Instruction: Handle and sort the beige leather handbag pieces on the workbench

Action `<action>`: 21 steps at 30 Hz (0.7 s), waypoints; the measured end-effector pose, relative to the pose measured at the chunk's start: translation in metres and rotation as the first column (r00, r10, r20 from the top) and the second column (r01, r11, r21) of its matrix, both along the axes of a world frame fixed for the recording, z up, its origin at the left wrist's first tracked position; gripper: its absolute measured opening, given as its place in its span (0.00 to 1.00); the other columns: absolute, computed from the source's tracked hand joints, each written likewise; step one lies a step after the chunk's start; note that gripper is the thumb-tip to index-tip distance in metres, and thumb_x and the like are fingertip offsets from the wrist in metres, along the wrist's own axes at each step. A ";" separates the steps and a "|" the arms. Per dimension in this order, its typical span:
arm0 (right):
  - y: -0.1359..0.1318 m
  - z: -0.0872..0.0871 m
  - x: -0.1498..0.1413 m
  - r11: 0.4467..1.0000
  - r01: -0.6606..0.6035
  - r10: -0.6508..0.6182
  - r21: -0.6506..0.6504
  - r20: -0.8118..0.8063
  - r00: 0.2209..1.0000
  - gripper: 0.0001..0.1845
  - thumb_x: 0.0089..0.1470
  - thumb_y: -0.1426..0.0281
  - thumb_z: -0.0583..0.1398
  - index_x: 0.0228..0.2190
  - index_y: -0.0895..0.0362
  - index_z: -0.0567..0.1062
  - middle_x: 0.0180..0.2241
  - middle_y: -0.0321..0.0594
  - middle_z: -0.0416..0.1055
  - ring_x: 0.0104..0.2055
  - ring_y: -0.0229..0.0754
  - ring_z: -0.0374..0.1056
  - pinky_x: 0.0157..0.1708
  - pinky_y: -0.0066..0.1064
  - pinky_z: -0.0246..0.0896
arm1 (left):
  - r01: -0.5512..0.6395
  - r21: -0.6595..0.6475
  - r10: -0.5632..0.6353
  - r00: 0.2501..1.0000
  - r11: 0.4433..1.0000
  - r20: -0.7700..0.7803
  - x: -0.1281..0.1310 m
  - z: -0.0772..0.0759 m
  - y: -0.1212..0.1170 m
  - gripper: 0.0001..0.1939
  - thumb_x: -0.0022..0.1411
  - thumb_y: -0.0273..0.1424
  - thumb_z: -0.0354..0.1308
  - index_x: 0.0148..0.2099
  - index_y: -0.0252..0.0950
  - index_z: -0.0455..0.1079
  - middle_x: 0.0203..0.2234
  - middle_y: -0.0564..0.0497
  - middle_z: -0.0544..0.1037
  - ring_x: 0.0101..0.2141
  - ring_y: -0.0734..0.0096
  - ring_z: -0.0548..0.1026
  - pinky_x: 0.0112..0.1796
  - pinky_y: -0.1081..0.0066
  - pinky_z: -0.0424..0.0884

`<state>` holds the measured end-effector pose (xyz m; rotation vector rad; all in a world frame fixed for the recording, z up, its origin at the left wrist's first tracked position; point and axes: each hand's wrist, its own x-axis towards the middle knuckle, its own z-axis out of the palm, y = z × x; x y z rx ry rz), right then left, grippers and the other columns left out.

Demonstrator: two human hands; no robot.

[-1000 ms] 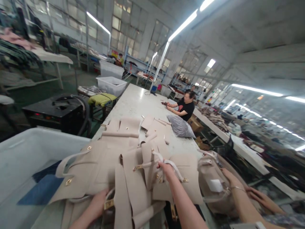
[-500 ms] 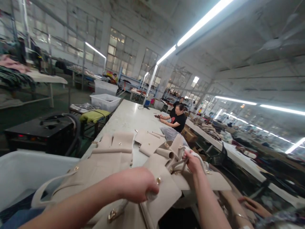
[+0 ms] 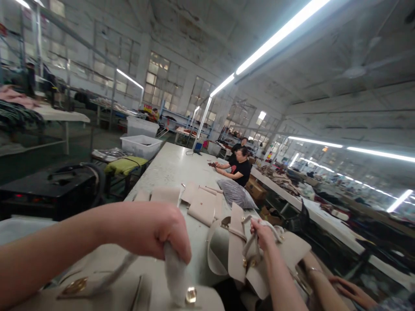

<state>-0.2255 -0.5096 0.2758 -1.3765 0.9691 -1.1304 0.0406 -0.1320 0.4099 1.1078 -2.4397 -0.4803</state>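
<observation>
My left hand is closed on a beige leather piece with a gold stud, lifted close to the camera. My right hand grips the pale handle of a beige bag that hangs folded off the table's near right edge. More beige bag parts lie flat further along the long white table.
A grey pillow-like bundle lies beyond the parts, and a person in black sits at the table's far right. Another person's hand and arm reach in low right. White bins and a black machine stand left.
My left hand rose and came nearer the camera with the beige piece. My right hand pulled a bag up and rightward off the pile; the view tilted upward.
</observation>
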 end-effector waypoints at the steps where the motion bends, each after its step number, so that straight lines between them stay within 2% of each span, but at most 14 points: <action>1: 0.005 0.001 0.003 1.000 -0.010 0.010 0.000 -0.009 1.000 0.36 0.21 0.53 0.80 0.23 0.53 0.64 0.15 0.28 0.63 0.18 0.32 0.56 0.20 0.24 0.52 | 0.030 -0.004 -0.030 0.999 1.000 0.010 -0.003 -0.005 -0.001 0.17 0.61 0.11 0.61 0.38 0.39 0.82 0.30 0.53 0.84 0.32 0.73 0.78 0.37 0.76 0.68; 3: 0.022 0.004 0.015 0.997 -0.081 0.080 -0.007 -0.037 0.996 0.37 0.20 0.51 0.81 0.23 0.54 0.66 0.16 0.29 0.64 0.19 0.32 0.58 0.21 0.25 0.53 | 0.036 -0.040 -0.033 0.996 0.999 0.079 -0.014 -0.022 -0.010 0.16 0.57 0.11 0.65 0.36 0.40 0.82 0.28 0.55 0.83 0.29 0.72 0.75 0.33 0.73 0.66; 6: 0.065 0.010 0.034 0.950 -0.312 0.312 0.006 -0.059 0.948 0.38 0.23 0.46 0.81 0.25 0.56 0.69 0.18 0.30 0.66 0.21 0.33 0.59 0.25 0.26 0.56 | -0.137 -0.118 0.160 0.962 0.983 0.220 -0.034 -0.055 -0.040 0.15 0.50 0.12 0.69 0.29 0.39 0.78 0.20 0.57 0.74 0.23 0.71 0.63 0.27 0.67 0.53; 8: 0.100 0.012 0.043 0.878 -0.478 0.479 0.027 -0.081 0.874 0.37 0.33 0.41 0.78 0.28 0.57 0.72 0.22 0.32 0.69 0.24 0.34 0.61 0.28 0.27 0.58 | -0.316 -0.119 0.334 0.922 0.941 0.196 -0.042 -0.073 -0.062 0.13 0.51 0.15 0.68 0.26 0.36 0.72 0.18 0.56 0.69 0.23 0.72 0.58 0.27 0.67 0.49; 10: 0.135 0.007 0.048 0.756 -0.655 0.648 0.008 -0.152 0.746 0.35 0.42 0.40 0.74 0.31 0.58 0.75 0.26 0.36 0.73 0.29 0.37 0.65 0.33 0.28 0.61 | -0.479 -0.040 0.480 0.874 0.877 0.069 -0.045 -0.085 -0.081 0.14 0.54 0.20 0.69 0.26 0.35 0.67 0.21 0.57 0.67 0.25 0.73 0.58 0.28 0.69 0.49; 12: 0.166 -0.004 0.051 0.628 -0.778 0.774 0.035 -0.136 0.619 0.36 0.34 0.48 0.79 0.38 0.57 0.77 0.31 0.35 0.76 0.34 0.39 0.69 0.37 0.29 0.65 | -0.582 0.086 0.586 0.809 0.809 -0.041 -0.047 -0.092 -0.094 0.19 0.52 0.25 0.74 0.28 0.35 0.63 0.23 0.58 0.65 0.27 0.74 0.59 0.29 0.70 0.51; 13: 0.179 -0.012 0.053 0.599 -0.797 0.799 0.080 -0.115 0.590 0.40 0.27 0.54 0.82 0.42 0.56 0.78 0.33 0.35 0.77 0.35 0.41 0.70 0.39 0.30 0.66 | -0.609 0.136 0.621 0.781 0.781 -0.070 -0.047 -0.095 -0.098 0.21 0.50 0.26 0.75 0.28 0.35 0.61 0.24 0.58 0.64 0.27 0.74 0.60 0.29 0.70 0.51; 14: 0.189 -0.020 0.054 0.609 -0.782 0.793 0.133 -0.092 0.602 0.45 0.20 0.61 0.82 0.44 0.55 0.78 0.34 0.35 0.78 0.36 0.42 0.71 0.40 0.31 0.67 | -0.622 0.173 0.641 0.763 0.764 -0.085 -0.049 -0.097 -0.101 0.22 0.49 0.25 0.75 0.29 0.36 0.60 0.24 0.59 0.63 0.28 0.74 0.60 0.29 0.70 0.51; 15: 0.198 -0.027 0.056 0.648 -0.742 0.760 0.173 -0.086 0.644 0.47 0.17 0.65 0.82 0.45 0.55 0.78 0.36 0.35 0.79 0.37 0.44 0.72 0.40 0.32 0.68 | -0.620 0.195 0.643 0.761 0.760 -0.086 -0.051 -0.100 -0.103 0.21 0.49 0.23 0.73 0.29 0.36 0.59 0.24 0.59 0.63 0.28 0.74 0.61 0.29 0.70 0.51; 17: 0.205 -0.031 0.054 0.756 -0.632 0.652 0.168 -0.107 0.751 0.43 0.18 0.69 0.81 0.43 0.54 0.78 0.36 0.36 0.79 0.39 0.47 0.74 0.39 0.35 0.71 | -0.602 0.194 0.622 0.780 0.775 -0.063 -0.057 -0.104 -0.104 0.17 0.49 0.19 0.66 0.30 0.36 0.59 0.24 0.58 0.64 0.28 0.73 0.61 0.29 0.70 0.51; 19: 0.195 -0.016 0.039 0.820 -0.566 0.572 0.086 -0.117 0.812 0.31 0.29 0.66 0.79 0.39 0.53 0.79 0.33 0.35 0.78 0.37 0.48 0.75 0.37 0.39 0.73 | -0.600 0.164 0.610 0.792 0.783 -0.012 -0.065 -0.106 -0.102 0.15 0.48 0.18 0.65 0.32 0.37 0.63 0.26 0.57 0.67 0.29 0.71 0.63 0.29 0.70 0.52; 21: 0.169 0.020 0.008 0.845 -0.534 0.533 0.028 -0.105 0.839 0.20 0.39 0.60 0.76 0.33 0.52 0.77 0.27 0.31 0.73 0.33 0.45 0.72 0.32 0.38 0.71 | -0.614 0.108 0.615 0.788 0.782 0.031 -0.072 -0.104 -0.098 0.15 0.48 0.20 0.66 0.38 0.37 0.69 0.30 0.55 0.73 0.31 0.67 0.68 0.31 0.69 0.56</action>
